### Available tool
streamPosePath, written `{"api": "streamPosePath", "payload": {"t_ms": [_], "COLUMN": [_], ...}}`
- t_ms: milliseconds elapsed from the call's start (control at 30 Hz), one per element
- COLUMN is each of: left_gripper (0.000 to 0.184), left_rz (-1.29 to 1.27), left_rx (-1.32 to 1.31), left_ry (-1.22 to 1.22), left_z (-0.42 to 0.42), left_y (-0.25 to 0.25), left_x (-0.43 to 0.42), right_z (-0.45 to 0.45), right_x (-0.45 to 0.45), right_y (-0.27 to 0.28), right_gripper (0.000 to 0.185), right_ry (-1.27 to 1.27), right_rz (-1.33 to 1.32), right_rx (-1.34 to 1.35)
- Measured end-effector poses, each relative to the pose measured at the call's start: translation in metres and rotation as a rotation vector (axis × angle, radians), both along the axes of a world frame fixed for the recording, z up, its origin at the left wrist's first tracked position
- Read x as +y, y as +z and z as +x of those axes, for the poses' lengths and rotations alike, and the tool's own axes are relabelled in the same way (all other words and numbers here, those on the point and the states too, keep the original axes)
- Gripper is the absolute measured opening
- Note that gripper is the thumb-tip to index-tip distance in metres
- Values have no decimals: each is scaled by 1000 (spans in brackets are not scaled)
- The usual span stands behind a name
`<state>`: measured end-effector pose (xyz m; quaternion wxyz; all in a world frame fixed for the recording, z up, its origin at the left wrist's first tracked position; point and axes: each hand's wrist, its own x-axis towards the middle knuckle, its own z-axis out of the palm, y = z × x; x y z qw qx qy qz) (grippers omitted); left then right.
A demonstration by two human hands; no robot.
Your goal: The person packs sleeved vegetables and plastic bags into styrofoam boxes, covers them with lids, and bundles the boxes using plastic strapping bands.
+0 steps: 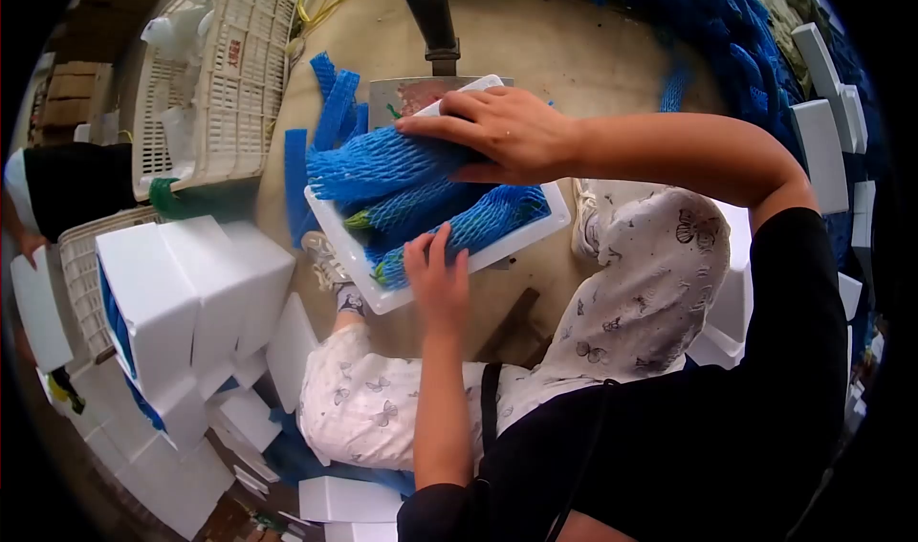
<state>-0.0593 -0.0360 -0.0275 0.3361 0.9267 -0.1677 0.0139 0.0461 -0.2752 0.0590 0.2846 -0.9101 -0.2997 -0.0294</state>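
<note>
A white foam box [384, 300] sits between my legs, in front of a metal plate [381, 95] with an upright post. Inside lie several long green vegetables in blue foam net sleeves; their kind is mostly hidden by the netting. My right hand [512, 133] grips the upper blue-netted vegetable [368, 162], fingers over its far side and thumb on the near side. Fingers apart, my left hand [438, 279] rests on the nearest netted vegetable [490, 219], at the box's near edge. Another netted vegetable [406, 205] shows its green tip between them.
Loose blue net sleeves [330, 102] lie left of the box. A cream plastic crate [234, 83] stands at the upper left, above stacked white foam boxes [182, 284]. A heap of blue netting [736, 59] is at the upper right. Another person's dark sleeve [81, 184] shows at the left.
</note>
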Motion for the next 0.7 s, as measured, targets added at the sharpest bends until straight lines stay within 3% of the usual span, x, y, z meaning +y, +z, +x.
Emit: {"api": "streamPosePath", "payload": {"t_ms": [100,167,233,300,367,400,467,500,533,600,700], "left_gripper": [39,35,32,23,7,8,9,9,9,9,9], "left_rz": [-62,-98,-42,-19,-9,12,-66,-97,-108,-144,-146], "left_rx": [135,157,126,129,88,-82,-225,-243,-266,-289,-255], "left_ry": [-22,-116,-108,-144,-143,-180,-148,-122,-106,-64,-132], "left_z": [-3,-4,-3,3,14,17,23,22,22,21,13], "left_y": [11,15,29,51,82,90,102,104,103,93,84], "left_x": [17,32,45,63,80,90,98,99,97,90,84], "right_z": [-16,-41,-42,-45,-63,-74,-94,-107,-116,-137,-146], "right_x": [47,51,48,44,61,65,75,81,87,96,88], "right_y": [-64,-100,-94,-48,27,55,71,63,44,0,-15], "right_gripper": [59,56,57,64,72,75,56,37,28,14,14], "right_ry": [222,145,153,130,33,89,235,252,231,274,657], "right_rz": [-374,-464,-445,-327,-230,-85,161,189,241,184,85], "right_rx": [122,-44,-20,-112,217,301,185,152,98,238,354]}}
